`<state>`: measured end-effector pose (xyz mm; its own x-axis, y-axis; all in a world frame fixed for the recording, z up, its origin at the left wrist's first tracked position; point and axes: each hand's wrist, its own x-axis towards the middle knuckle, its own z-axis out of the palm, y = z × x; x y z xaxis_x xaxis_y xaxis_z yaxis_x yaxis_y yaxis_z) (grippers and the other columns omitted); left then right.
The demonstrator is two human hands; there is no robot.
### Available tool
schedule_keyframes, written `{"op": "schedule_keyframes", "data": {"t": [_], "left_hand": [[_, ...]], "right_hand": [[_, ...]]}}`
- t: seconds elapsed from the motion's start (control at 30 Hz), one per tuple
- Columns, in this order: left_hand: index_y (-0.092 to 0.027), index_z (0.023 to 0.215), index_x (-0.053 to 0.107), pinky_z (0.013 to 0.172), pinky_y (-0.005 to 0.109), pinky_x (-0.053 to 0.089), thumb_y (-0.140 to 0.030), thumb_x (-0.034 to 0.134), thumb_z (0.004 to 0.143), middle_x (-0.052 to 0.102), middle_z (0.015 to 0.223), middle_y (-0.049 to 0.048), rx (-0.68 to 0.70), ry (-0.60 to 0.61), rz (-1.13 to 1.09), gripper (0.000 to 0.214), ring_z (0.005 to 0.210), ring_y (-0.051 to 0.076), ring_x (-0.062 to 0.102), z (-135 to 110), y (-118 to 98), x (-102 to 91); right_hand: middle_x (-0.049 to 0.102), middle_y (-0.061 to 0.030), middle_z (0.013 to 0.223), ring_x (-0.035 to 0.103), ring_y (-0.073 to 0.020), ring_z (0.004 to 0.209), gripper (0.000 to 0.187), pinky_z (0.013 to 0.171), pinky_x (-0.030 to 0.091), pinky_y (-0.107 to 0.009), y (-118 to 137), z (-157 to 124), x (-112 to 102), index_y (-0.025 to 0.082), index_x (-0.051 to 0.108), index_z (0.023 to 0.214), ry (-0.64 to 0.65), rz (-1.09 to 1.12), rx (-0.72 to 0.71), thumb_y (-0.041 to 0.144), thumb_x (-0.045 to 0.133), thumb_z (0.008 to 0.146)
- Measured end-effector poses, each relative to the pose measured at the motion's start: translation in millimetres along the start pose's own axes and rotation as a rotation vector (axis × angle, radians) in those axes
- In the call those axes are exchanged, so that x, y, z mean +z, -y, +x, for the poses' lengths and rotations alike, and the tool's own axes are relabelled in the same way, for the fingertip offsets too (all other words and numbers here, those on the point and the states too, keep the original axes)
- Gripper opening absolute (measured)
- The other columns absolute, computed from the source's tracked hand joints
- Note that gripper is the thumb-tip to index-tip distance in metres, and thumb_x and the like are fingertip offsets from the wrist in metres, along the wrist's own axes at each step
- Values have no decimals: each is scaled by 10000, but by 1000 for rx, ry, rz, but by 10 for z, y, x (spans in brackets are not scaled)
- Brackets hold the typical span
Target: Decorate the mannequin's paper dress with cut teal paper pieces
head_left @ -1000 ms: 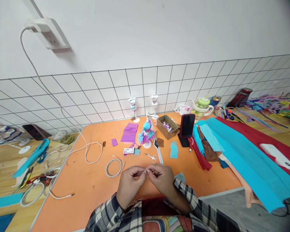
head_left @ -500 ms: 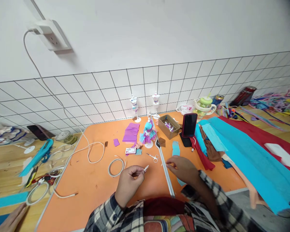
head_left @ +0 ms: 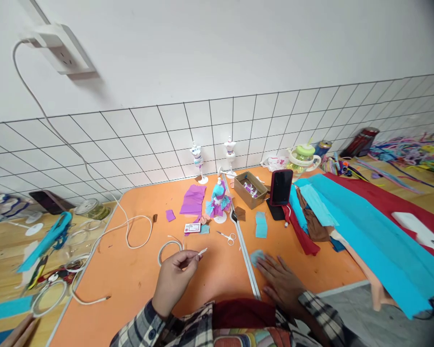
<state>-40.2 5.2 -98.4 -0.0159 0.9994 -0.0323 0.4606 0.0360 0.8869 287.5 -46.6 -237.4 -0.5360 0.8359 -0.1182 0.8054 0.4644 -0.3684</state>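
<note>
My left hand is closed in a pinch on a small white stick-like piece, its tip poking out past the fingers; the exact kind is unclear. Palm down on the orange table, my right hand lies with its fingers spread over the edge of a light blue scrap of crepe paper, blurred and partly covered. Beyond it is another light blue crepe paper piece. Small white scissors lie between the hands, farther back. A mini mannequin in a blue and purple paper dress stands behind them.
A ring of white tape lies beside my left hand. Farther back are two more mannequins, a cardboard box and a phone on a stand. Crepe paper sheets cover the right side. Another person's hand is at lower left.
My left hand has moved left with the white piece still pinched. My right hand has lowered and flattened onto the light blue scrap. The view has shifted slightly.
</note>
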Motion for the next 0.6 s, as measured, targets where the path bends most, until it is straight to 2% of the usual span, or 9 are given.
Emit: {"op": "schedule_keyframes", "data": {"t": [0.1,0.27,0.43,0.53,0.6], "left_hand": [[-171,744,720,653,270,565,-348,611,755,751,732,65,0,-18,5,209,688,195,698,-7,22,-48],[-176,748,723,654,258,557,-349,617,769,747,737,58,-11,-26,4,204,702,192,692,-82,72,-142],[-174,741,713,652,254,554,-341,594,779,725,690,49,-37,-33,-33,208,685,187,684,-170,101,-169],[-174,724,707,645,248,551,-331,589,780,714,671,45,-28,-40,-25,205,678,185,681,-178,101,-192],[-175,713,704,646,247,550,-320,588,780,724,693,49,-20,-43,-19,197,678,183,681,-163,105,-209]], "right_hand": [[376,-39,1476,203,-259,1409,598,1143,63,-531,236,496,-142,252,330,1447,27,41,-129,511,397,912],[441,-70,1431,330,-251,1332,618,1145,97,-464,671,1215,-192,208,380,1419,-10,2,-286,532,435,895],[499,-109,1343,414,-275,1216,544,1016,303,-437,918,1853,-230,198,443,1353,-56,-113,-176,465,499,882],[534,-134,1266,454,-282,1147,477,956,337,-436,962,2105,-269,171,481,1293,-74,-132,-129,391,524,872],[537,-144,1258,461,-279,1137,472,945,336,-427,961,2174,-278,166,466,1300,-82,-138,-103,337,529,865]]}}
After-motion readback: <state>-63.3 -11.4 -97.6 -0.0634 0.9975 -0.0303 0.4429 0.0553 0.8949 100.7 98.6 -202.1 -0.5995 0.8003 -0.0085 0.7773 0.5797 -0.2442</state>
